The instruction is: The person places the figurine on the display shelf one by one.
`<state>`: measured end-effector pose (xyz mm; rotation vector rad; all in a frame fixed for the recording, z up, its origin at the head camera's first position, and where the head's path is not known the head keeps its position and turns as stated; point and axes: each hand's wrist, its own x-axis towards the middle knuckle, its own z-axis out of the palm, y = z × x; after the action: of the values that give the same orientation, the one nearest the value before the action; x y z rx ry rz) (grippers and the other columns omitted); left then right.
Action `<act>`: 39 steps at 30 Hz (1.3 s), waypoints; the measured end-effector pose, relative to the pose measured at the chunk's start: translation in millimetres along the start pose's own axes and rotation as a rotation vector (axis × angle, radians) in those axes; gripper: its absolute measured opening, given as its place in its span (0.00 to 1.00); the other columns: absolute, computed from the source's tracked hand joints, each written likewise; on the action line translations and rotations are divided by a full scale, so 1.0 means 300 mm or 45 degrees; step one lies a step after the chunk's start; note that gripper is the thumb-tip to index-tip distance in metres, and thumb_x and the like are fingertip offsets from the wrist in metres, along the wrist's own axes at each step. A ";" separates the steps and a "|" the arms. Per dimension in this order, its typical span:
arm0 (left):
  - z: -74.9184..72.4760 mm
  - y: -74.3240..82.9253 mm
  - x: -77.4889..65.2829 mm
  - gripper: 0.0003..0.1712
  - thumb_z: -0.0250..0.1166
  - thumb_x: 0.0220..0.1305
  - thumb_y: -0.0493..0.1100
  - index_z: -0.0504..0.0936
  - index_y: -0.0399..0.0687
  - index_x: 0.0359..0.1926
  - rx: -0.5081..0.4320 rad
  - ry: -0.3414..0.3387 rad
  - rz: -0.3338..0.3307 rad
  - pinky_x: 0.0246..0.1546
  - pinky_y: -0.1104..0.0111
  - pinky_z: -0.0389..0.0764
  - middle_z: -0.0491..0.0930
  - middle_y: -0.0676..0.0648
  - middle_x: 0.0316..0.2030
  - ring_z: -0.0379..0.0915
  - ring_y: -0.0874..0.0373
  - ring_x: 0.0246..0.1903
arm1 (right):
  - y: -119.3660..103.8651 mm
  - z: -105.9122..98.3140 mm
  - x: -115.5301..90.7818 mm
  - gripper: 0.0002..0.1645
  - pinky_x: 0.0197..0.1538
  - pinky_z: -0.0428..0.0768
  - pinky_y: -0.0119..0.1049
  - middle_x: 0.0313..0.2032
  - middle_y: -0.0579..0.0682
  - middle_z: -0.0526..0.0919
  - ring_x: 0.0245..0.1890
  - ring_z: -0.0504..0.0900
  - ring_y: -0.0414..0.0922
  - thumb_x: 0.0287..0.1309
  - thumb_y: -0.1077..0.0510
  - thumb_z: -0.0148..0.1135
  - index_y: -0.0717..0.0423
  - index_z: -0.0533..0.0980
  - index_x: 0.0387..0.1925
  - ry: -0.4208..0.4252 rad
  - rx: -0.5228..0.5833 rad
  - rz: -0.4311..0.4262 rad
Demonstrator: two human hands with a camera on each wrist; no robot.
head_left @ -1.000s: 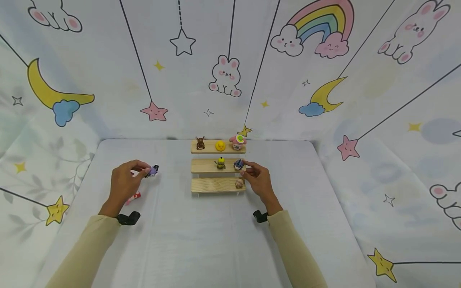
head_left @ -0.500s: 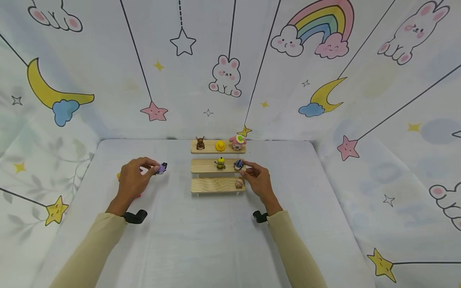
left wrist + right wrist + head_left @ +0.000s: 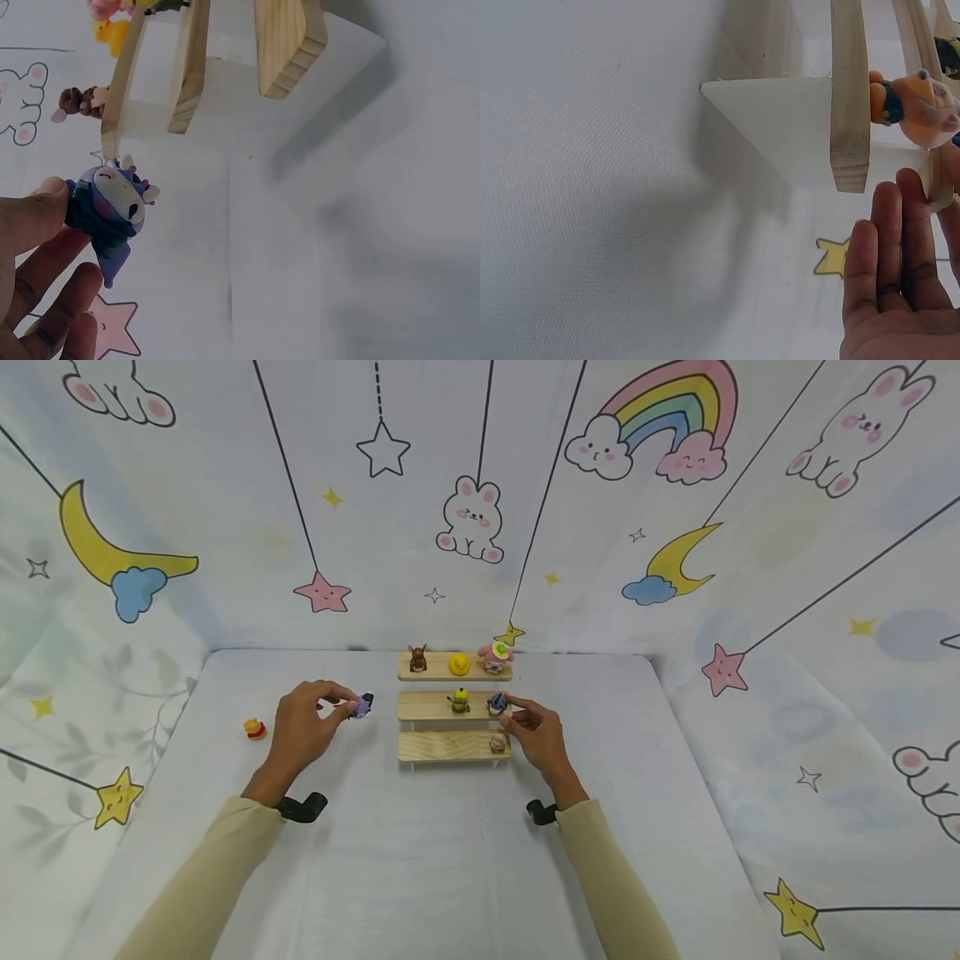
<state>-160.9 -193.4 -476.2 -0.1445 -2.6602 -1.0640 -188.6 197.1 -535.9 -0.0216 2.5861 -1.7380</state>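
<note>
My left hand (image 3: 303, 727) pinches a small purple figurine (image 3: 363, 706) between thumb and fingers, left of the wooden shelf stand. Close up in the left wrist view, this figurine (image 3: 112, 202) has a pale face and a dark scarf. At the right end of the middle shelf (image 3: 427, 705), my right hand (image 3: 542, 739) holds a blue figurine (image 3: 497, 702) with thumb and forefinger. The other fingers (image 3: 889, 232) extend beside the shelf ends in the right wrist view. Just below, a tan figurine (image 3: 498, 743) sits on the lowest shelf (image 3: 442, 747).
A yellow-and-black figurine (image 3: 460, 700) shares the middle shelf. Along the top shelf (image 3: 438, 676) are a brown figurine (image 3: 417, 658), a yellow duck (image 3: 459, 664) and a pink figurine (image 3: 495, 657). On the table's left stands a yellow figurine in red (image 3: 255, 729).
My left hand has moved right with the purple figurine, toward the shelves. The yellow figurine has come into view behind it, and a red-and-white thing is now hidden. My right hand has stayed put.
</note>
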 end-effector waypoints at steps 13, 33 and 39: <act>0.057 0.081 0.031 0.06 0.71 0.62 0.46 0.88 0.55 0.41 -0.016 -0.012 0.089 0.42 0.59 0.73 0.85 0.51 0.37 0.74 0.56 0.41 | -0.004 0.004 -0.007 0.23 0.46 0.80 0.37 0.44 0.52 0.84 0.42 0.82 0.47 0.59 0.44 0.70 0.27 0.79 0.57 0.003 -0.014 0.026; 0.135 0.110 0.048 0.06 0.73 0.60 0.47 0.88 0.55 0.39 -0.007 -0.025 0.180 0.36 0.63 0.71 0.86 0.52 0.35 0.72 0.57 0.35 | -0.001 0.004 -0.003 0.23 0.47 0.80 0.37 0.44 0.51 0.84 0.43 0.82 0.47 0.58 0.45 0.71 0.26 0.79 0.56 -0.005 -0.006 0.016; 0.142 0.123 0.050 0.07 0.74 0.59 0.46 0.88 0.54 0.39 0.015 -0.036 0.208 0.35 0.63 0.70 0.86 0.51 0.35 0.72 0.56 0.35 | -0.026 -0.003 -0.007 0.25 0.46 0.81 0.38 0.45 0.54 0.85 0.42 0.82 0.46 0.61 0.51 0.70 0.34 0.78 0.60 -0.028 -0.007 0.030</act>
<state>-177.2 -137.5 -477.1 -0.3707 -2.6259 -1.0014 -186.6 194.8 -528.3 -0.0099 2.5650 -1.7138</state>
